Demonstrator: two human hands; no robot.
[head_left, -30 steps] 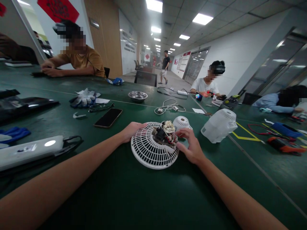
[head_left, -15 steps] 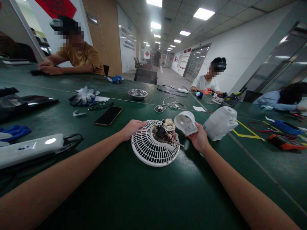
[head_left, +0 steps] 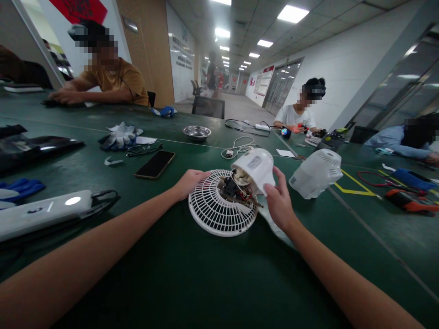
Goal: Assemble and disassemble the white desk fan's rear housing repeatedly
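Pinching the far left rim of the round white plastic fan grille (head_left: pixel 219 214) with the left hand (head_left: pixel 188 185) — thumb on top, other fingers mostly hidden. Lying on the dark green table (head_left: pixel 164 274), in the near middle, with thin bars spread out like wheel spokes. Carrying the small black and cream motor with thin wires (head_left: pixel 233 188) toward the far right.

Pinching the edge of the smooth white plastic cup-shaped cover (head_left: pixel 255 167) with the right hand (head_left: pixel 280 201), between thumb and fingers. Held tipped over the motor, hollow side down, hiding some of the cream part. Hard to tell from here if touching the motor or just above it.

Already in place, by the look of it: the motor on the grille. Not yet down snug: the cover — with black parts and red wires showing below. Also apart, to the right: the cloudy white plastic boxy shell (head_left: pixel 315 176). Farther left, lying flat: the black-screened phone (head_left: pixel 155 165). Far, near the middle: the shiny silver metal bowl (head_left: pixel 197 138).
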